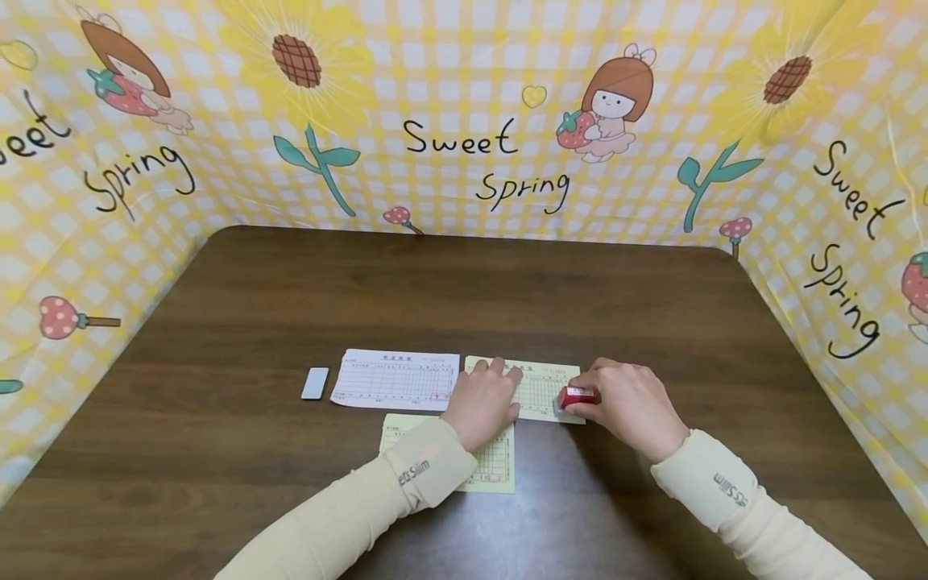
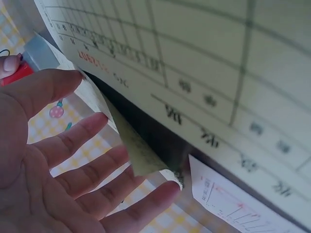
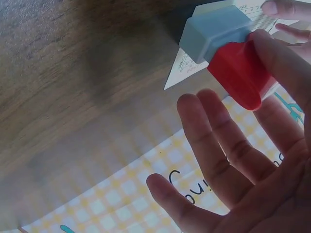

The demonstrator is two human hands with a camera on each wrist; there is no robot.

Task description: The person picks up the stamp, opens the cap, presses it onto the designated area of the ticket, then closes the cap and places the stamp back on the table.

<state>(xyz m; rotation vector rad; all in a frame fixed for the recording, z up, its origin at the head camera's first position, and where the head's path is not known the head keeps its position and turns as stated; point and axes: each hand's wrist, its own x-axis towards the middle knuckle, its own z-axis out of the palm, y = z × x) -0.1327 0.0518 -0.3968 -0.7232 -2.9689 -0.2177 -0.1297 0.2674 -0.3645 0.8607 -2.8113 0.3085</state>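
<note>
My right hand (image 1: 638, 407) pinches a red self-inking stamp (image 1: 578, 395) between thumb and finger. The stamp's grey base (image 3: 216, 36) stands on the right end of a yellow receipt slip (image 1: 540, 395). In the right wrist view, the other fingers extend away from the stamp. My left hand (image 1: 482, 403) rests with spread, fairly straight fingers on the left part of that same slip and covers some of its print. Below it, a second yellow slip (image 1: 496, 467) lies partly hidden under the left wrist and sleeve.
A white receipt slip (image 1: 395, 380), with a small red mark at its lower right, lies left of the left hand. Farther left is a small white rectangular piece (image 1: 315, 383). Patterned yellow-checked cloth (image 1: 464, 105) walls the brown table (image 1: 464, 282) at the back and sides.
</note>
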